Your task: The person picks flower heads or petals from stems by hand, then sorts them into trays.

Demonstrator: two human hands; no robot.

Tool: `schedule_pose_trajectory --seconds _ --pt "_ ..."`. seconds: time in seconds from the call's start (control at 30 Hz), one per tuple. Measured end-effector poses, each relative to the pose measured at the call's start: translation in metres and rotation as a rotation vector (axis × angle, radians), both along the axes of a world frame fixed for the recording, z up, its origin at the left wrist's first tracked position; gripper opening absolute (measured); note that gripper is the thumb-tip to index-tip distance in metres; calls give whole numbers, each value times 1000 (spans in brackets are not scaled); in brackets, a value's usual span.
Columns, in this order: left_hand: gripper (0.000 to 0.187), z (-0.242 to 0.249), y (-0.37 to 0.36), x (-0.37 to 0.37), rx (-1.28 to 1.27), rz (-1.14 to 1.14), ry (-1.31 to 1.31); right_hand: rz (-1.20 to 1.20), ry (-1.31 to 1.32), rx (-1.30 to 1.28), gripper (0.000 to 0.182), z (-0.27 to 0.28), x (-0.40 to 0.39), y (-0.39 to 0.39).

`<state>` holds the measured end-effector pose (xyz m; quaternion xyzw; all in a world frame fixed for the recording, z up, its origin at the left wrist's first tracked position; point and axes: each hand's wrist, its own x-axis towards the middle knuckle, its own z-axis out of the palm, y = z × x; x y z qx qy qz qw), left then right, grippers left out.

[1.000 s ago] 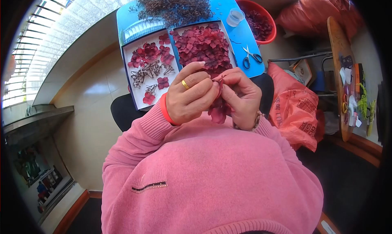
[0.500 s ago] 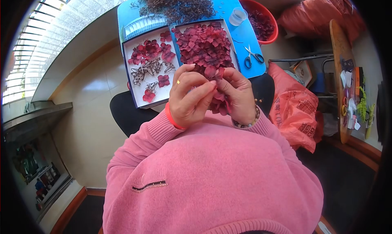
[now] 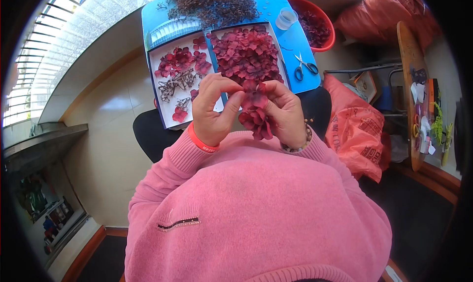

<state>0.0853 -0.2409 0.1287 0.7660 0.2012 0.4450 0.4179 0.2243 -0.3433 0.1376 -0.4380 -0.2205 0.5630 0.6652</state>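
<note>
A cluster of dark red fabric-like petals (image 3: 257,120) is in my right hand (image 3: 288,115), whose thumb and fingers are closed round its right side. The petals hang in front of my chest, above the near edge of the box. On their left is my left hand (image 3: 212,107), its fingers curled and the tips of thumb and index finger pinched close together beside the uppermost petals. Whatever the pinch holds, if anything, is too small to make out. Just beyond both hands, a pile of similar dark red petals (image 3: 249,53) fills the right half of the box.
The white box half (image 3: 155,87) on the left holds loose petals and brown stems (image 3: 176,83). On the blue table (image 3: 300,40) are a heap of brown stems (image 3: 212,6), a clear plastic cup (image 3: 286,19) and scissors (image 3: 304,67). A red basin (image 3: 331,44) and red sacks (image 3: 352,129) stand at the right.
My left hand has moved left and slightly away from the petals, uncovering more of them. The petal cluster in my right hand has shifted a little left and stands more exposed.
</note>
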Motion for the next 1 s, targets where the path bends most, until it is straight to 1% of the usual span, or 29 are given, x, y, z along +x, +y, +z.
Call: schedule_pose_trajectory --seconds 0.07,0.17,0.27,0.37,0.47,0.57,0.67,0.77,0.87,1.0 --pt "10 4 3 -2 -12 -43 89 -10 -39 14 15 -1 -2 -1" --pt "10 7 3 0 4 -66 116 28 -127 -43 13 -3 -1 -3" --pt "9 5 6 0 107 -116 169 74 -203 -115 12 1 1 -4" --pt "7 1 7 -2 128 -162 256 89 -257 -231 12 0 0 -4" --pt "5 -11 0 -3 -300 -255 226 47 -264 -251 12 1 -4 -4" --pt "6 -22 -2 -3 -846 -305 124 47 -219 -252 11 5 -3 -3" --pt "8 -24 -8 -2 -1088 -336 -26 17 -102 -265 12 8 -4 -4" --pt "6 -37 -10 0 -1095 -283 -110 40 13 -285 13 19 -3 -4" --pt "7 -38 -15 3 -1121 -334 -207 -26 -77 -229 13 5 -2 -3" --pt "11 -46 -19 7 -1199 -357 -342 -126 -134 -136 10 -14 -6 1"
